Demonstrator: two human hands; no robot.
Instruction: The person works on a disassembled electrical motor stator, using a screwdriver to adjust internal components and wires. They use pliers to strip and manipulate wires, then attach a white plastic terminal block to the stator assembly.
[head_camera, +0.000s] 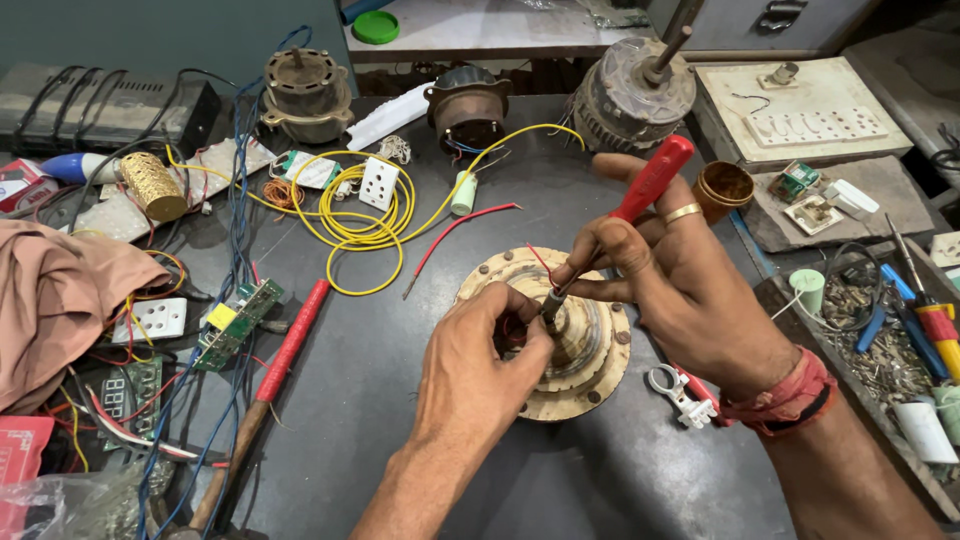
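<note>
A round, dusty fan motor body (590, 375) lies flat on the dark workbench (400, 330). My left hand (480, 370) rests on its left side, fingers curled near the centre hub and steadying it. My right hand (670, 280) grips a red-handled screwdriver (645, 185), its tip pressed down at the hub between my two hands. A thin red wire (538, 262) rises from the hub by the tip. I wear a gold ring and a red thread wristband.
Yellow wire coil (360, 215), loose red wire (455, 235), hammer with red grip (280, 355), green circuit board (235, 325), white sockets, three other motors at the back (625, 95), brass cup (722, 188), white-red cutter (680, 392), parts tray at right (880, 350), cloth at left (55, 300).
</note>
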